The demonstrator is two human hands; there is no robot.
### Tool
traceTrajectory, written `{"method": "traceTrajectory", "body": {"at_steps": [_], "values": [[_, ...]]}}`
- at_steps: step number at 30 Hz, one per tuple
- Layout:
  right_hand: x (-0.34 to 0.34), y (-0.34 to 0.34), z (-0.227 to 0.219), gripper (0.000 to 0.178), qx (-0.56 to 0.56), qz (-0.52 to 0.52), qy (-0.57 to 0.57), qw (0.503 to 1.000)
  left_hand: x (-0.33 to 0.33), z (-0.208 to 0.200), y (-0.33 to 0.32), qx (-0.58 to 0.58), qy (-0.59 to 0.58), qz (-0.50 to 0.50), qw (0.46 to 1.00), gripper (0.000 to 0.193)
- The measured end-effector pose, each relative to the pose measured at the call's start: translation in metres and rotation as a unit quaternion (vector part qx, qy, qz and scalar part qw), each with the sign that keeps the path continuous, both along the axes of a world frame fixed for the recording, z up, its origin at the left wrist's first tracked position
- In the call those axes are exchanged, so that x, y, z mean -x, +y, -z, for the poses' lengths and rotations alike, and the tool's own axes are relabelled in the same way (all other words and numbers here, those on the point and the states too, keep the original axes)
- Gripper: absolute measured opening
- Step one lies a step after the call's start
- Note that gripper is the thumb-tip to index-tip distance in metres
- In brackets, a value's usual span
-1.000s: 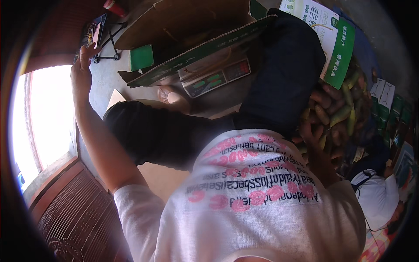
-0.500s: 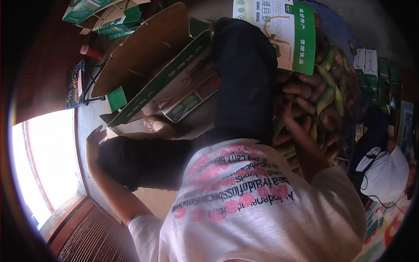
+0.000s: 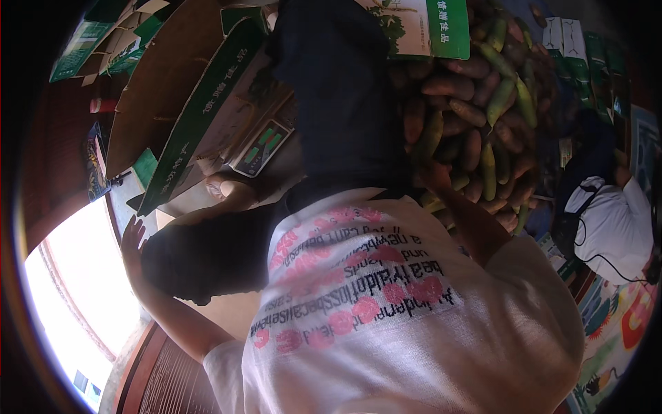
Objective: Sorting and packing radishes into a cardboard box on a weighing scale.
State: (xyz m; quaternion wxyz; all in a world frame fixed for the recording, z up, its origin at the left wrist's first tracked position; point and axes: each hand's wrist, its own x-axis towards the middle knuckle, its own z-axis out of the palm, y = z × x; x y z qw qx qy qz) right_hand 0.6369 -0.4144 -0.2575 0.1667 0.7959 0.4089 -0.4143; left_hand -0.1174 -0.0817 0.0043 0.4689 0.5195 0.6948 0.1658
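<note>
My left hand (image 3: pixel 133 238) is beside my bent left knee, its fingers stretched out with nothing in them. Just beyond it stands a large open carton (image 3: pixel 189 124), brown inside with green and pale printed sides. A digital scale (image 3: pixel 261 148) with lit green displays sits against the carton's right side; how far it reaches under the carton is hidden. My right hand (image 3: pixel 434 176) reaches down beside my right thigh into a heap of green radishes (image 3: pixel 502 101) and reddish-brown long roots (image 3: pixel 448 87). Its fingers are in shadow among the roots, so any grip is hidden.
A green and white carton panel (image 3: pixel 420 31) overlaps the heap's far edge. More green cartons (image 3: pixel 103 41) stand far left; green and white packages (image 3: pixel 579 62) are far right. A co-worker in a white top (image 3: pixel 614 228) is at the right. Below the bright doorway is a ribbed brown surface (image 3: pixel 176 376).
The view has shifted, so the carton, scale and heap appear further left and the heap shows more fully. My left hand stays by the knee and my right hand stays low at the heap.
</note>
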Motion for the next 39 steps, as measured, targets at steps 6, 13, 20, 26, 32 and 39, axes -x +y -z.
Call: {"method": "traceTrajectory", "body": {"at_steps": [6,13,20,26,32,39], "values": [[-0.064,-0.034,-0.001,0.051,-0.137,0.186,-0.211,0.950,0.001,0.003,0.006,0.010,0.012,0.017,1.000,0.049],[-0.124,-0.042,0.002,0.056,-0.119,0.332,-0.167,0.921,0.017,0.012,0.003,-0.048,0.004,0.069,0.996,0.047],[-0.040,0.008,0.100,0.080,-0.205,0.506,-0.020,0.837,-0.004,0.014,0.014,-0.018,0.028,-0.037,0.999,0.049],[-0.062,0.019,0.096,0.086,-0.188,0.493,0.163,0.834,-0.006,0.002,0.004,0.003,0.099,-0.027,0.995,0.045],[-0.024,0.064,0.008,0.068,-0.202,0.553,0.196,0.784,0.030,-0.006,0.024,-0.211,0.248,0.053,0.944,0.033],[-0.037,0.119,-0.105,0.070,-0.525,0.423,0.099,0.732,-0.091,-0.074,0.104,-0.307,0.147,0.070,0.938,0.040]]}}
